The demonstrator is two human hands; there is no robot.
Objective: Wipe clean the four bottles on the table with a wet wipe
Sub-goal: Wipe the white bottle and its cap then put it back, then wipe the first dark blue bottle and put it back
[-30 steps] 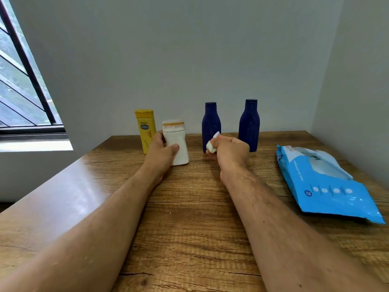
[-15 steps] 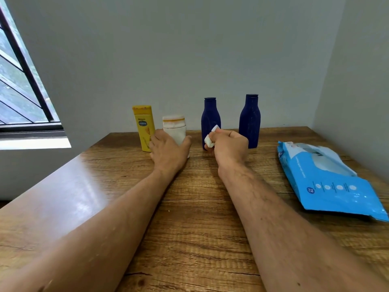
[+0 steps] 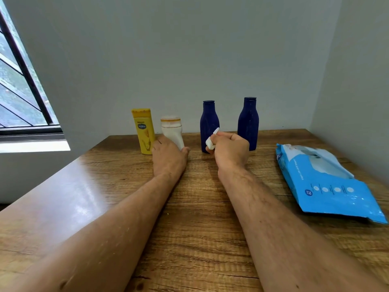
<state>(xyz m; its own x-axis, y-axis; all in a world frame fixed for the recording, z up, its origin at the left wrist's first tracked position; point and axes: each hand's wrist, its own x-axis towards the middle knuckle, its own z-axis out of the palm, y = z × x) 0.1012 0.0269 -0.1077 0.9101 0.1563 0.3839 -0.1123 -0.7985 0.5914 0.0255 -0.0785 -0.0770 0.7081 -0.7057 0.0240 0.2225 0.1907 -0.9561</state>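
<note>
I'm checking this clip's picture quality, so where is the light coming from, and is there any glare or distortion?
Head view: daylight enters from the window at left, leaving a pale sheen on the table near it; wide-angle stretch enlarges the forearms at the bottom edge; the wipes pack print looks soft, too blurred to read.

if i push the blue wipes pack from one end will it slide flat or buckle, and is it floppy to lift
The blue wipes pack looks like a soft film pouch, creased and lying flat on the wooden table, so it would probably sag if lifted by one corner. Pushed from an end, it may crumple before sliding. Its opening looks loose, so that end likely gives first.
</note>
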